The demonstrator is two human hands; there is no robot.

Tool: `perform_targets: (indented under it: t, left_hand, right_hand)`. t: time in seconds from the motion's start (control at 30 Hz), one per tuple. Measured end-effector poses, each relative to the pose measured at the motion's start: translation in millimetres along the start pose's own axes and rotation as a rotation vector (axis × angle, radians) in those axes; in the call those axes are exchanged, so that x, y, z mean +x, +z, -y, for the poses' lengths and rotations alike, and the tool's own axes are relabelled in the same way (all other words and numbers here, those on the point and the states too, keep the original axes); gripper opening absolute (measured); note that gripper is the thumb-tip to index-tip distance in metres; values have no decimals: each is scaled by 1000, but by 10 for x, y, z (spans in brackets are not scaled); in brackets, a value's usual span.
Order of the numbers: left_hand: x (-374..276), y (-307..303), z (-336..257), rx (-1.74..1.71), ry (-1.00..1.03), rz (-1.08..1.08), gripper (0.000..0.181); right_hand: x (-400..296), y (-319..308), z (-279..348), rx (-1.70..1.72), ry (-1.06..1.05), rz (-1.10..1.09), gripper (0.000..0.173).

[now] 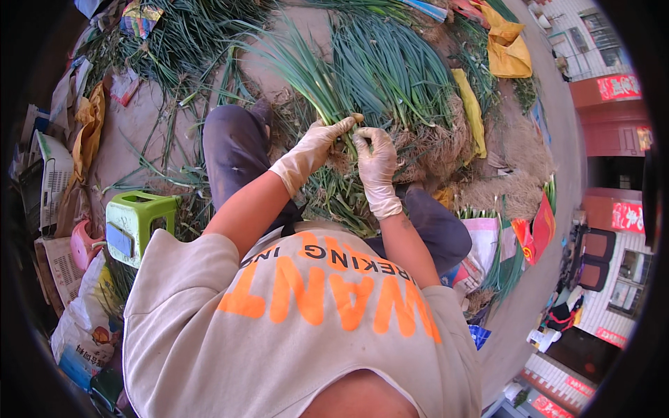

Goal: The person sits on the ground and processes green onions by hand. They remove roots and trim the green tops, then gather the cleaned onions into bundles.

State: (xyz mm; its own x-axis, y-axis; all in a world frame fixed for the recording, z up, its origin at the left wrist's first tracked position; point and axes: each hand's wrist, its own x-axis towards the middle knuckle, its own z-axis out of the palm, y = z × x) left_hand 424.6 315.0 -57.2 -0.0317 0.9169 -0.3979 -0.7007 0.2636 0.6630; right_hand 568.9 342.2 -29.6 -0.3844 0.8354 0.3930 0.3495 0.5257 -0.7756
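Note:
In the head view my left hand [319, 149], in a pale thin glove, is closed around a small bunch of green onions [319, 96]. The leaves fan out up and to the left, and the roots hang below my fist. Close beside it, my gloved right hand [377, 162] has its thumb and fingers bent together at the lower ends of the stalks. Whether a stalk is pinched there is hidden. Loose peeled leaves [337, 201] lie on the ground beneath both hands. A large heap of rooted green onions [392, 73] spreads just beyond.
More onions [193, 47] are piled at far left. A green plastic stool [140, 201] stands at my left, near a pink container [83, 243] and a white sack [86, 318]. Yellow sacking [472, 112] edges the heap at right. Trimmed roots [515, 177] lie beyond my right knee.

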Motion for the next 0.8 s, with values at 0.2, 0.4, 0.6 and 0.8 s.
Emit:
perform_targets:
  t: [0.2,0.4,0.6,0.8]
  left_hand:
    - [-120,82,-119,30,-21,-34,28]
    - [-50,105,-70,-13,58,-56,26]
    - [79,-95,-161,-80,69,-112,22]
    - [45,-289,-356,-115,110,-145,23]
  right_hand:
    - [67,-34,108,-53,-29,-29,14]
    - [43,72,-89,-29,23,-142,13]
    - [-26,-183,-47,886,459,-94,10]
    - [-288,-931,-275,1185,522,-235,11]
